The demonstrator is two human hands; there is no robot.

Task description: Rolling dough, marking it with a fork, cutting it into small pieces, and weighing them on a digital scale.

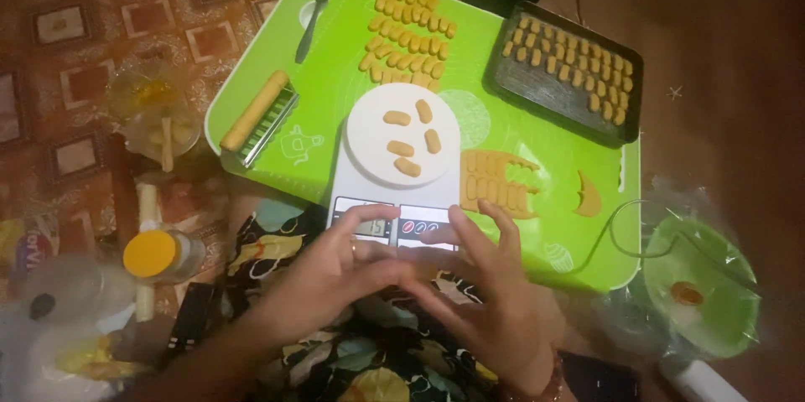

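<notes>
My left hand (pixel 331 272) and my right hand (pixel 482 293) meet palm to palm just below a white kitchen scale (pixel 394 209), fingers spread, rubbing together; whether dough lies between them is hidden. The scale's round white plate (pixel 369 129) carries several small yellow dough logs (pixel 408 167). It stands on a bright green mat (pixel 335 50). Right of the scale lies a flat slab of dough cut into strips (pixel 495 180), with a crescent scrap (pixel 589 197) beyond it. Rows of shaped logs (pixel 407 33) lie at the mat's far side.
A dark baking tray (pixel 537 88) at the upper right holds rows of logs. A fork (pixel 314 12) and a ridged tool with a dough roll (pixel 258 110) lie on the left. A green bowl in plastic (pixel 713 285) is at right; a yellow-lidded jar (pixel 155 255) at left.
</notes>
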